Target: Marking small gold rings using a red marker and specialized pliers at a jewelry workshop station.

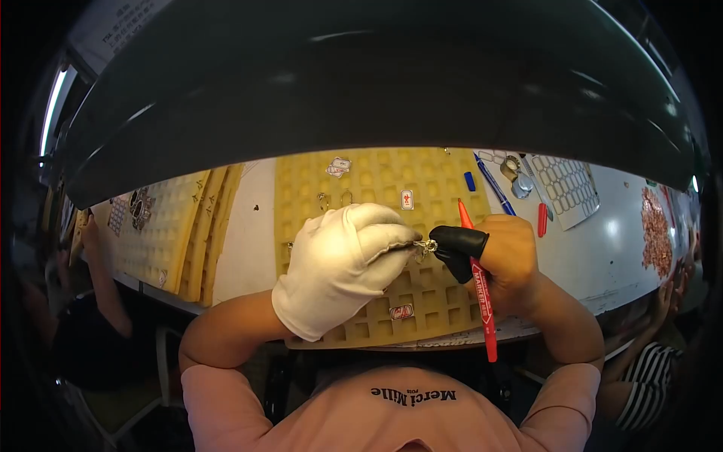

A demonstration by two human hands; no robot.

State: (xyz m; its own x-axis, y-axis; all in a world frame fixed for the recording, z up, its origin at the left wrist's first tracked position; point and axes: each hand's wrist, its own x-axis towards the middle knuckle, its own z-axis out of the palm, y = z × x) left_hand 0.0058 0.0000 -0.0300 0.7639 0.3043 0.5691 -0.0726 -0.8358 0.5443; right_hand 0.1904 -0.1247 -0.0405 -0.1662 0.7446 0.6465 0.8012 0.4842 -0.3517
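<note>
My left hand (350,265), in a white glove, pinches a small shiny metal ring (430,246) between thumb and fingertips. From the right, my right hand (502,254) touches the ring's head with black finger cots on its thumb and finger. A red marker (484,305) is also held in my right hand, its pointed tip up and away from the ring. Beneath both hands lies a yellow tray (367,333) with rows of square pockets. Two rings (323,201) stand in the tray beyond my left hand. Small paper labels (407,199) with red writing lie on it.
Stacked yellow trays (186,243) lie at the left. A blue pen (495,183), a folding loupe (519,182), a red cap (542,220) and a label sheet (565,189) lie at the right. Copper-coloured pieces (656,234) are farther right. A dark lamp hood (361,90) overhangs the table; people sit at both sides.
</note>
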